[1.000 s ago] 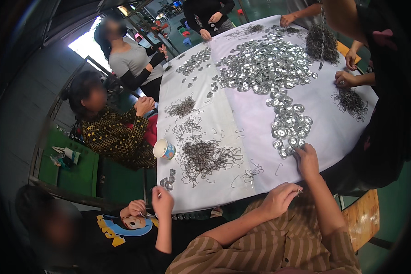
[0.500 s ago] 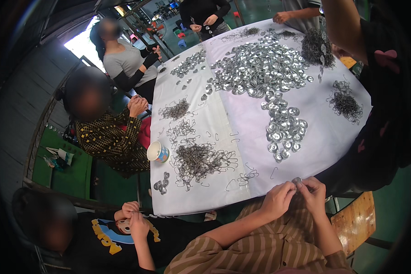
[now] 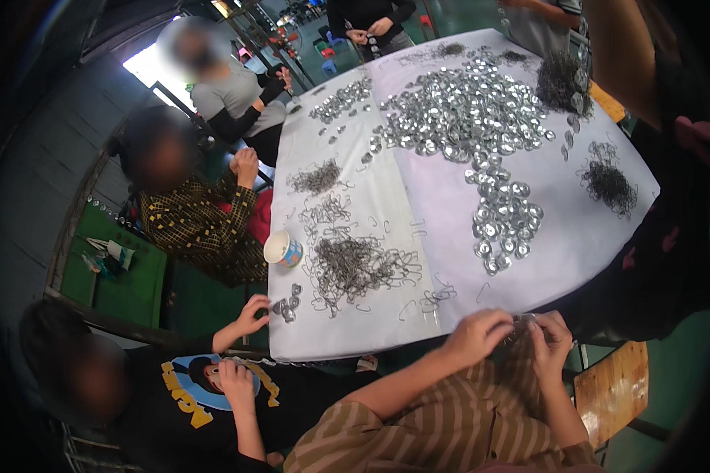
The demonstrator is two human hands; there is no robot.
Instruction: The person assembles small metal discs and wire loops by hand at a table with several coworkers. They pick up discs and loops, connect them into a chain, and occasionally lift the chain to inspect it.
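Observation:
Just off the table's near edge, my left hand (image 3: 479,335) and my right hand (image 3: 551,340) are close together over my striped clothing. A small silvery metal disc (image 3: 522,318) shows between their fingertips. My right hand pinches it between thumb and fingers. The fingers of my left hand are pressed together beside the disc, and what they hold is hidden. On the cloth nearest to my hands lie a few loose wire hooks (image 3: 439,296). A strand of round metal discs (image 3: 503,225) trails from the large disc pile (image 3: 457,110) toward me.
A white cloth covers the table (image 3: 371,335). Dark wire hooks form heaps at left (image 3: 351,268) and right (image 3: 611,188), with a paper cup (image 3: 282,249) by the left edge. Several people sit or stand around it. A wooden stool (image 3: 611,386) stands at my right.
My left hand has drawn slightly away from my right, with the disc still between them. At left, a co-worker's hand has reached to the few discs at the table's edge. The view has shifted slightly.

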